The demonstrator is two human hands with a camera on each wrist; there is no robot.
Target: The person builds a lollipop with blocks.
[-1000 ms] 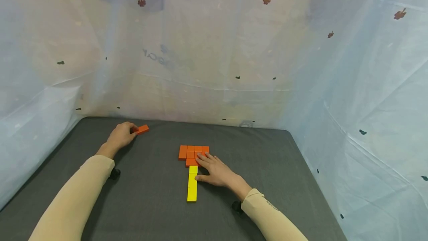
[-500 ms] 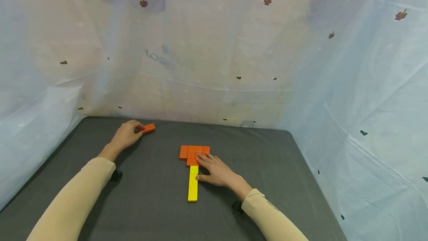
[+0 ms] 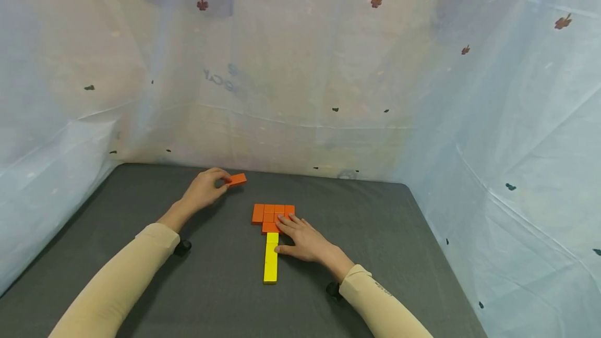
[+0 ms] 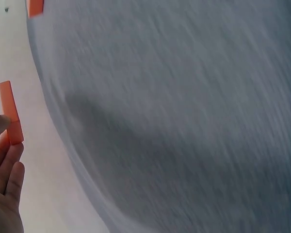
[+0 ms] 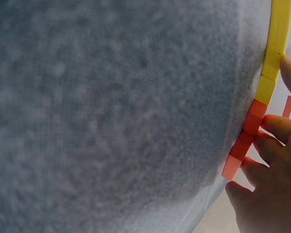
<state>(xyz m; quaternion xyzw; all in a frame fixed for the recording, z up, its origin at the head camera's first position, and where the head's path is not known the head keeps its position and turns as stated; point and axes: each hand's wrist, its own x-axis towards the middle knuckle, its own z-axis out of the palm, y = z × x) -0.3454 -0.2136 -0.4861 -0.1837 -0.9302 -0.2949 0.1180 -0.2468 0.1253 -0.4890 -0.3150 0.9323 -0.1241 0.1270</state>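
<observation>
My left hand pinches an orange block between thumb and fingers, near the table's far edge. A seam crosses that block in the left wrist view; whether it is one piece or two I cannot tell. Several orange blocks lie flat, side by side, in the middle of the table. Below them a yellow strip runs toward me, a short yellow piece at its top. Spread and fairly straight, the fingers of my right hand rest on the orange group's right side, partly hiding it. Its thumb touches the yellow strip.
A dark grey cloth covers the table. Translucent plastic sheeting with leaf marks hangs behind the far edge and along both sides. Each wrist wears a small black device.
My left hand has moved right along the far side of the table, carrying the orange block toward the group. The right hand and the laid blocks stay in place.
</observation>
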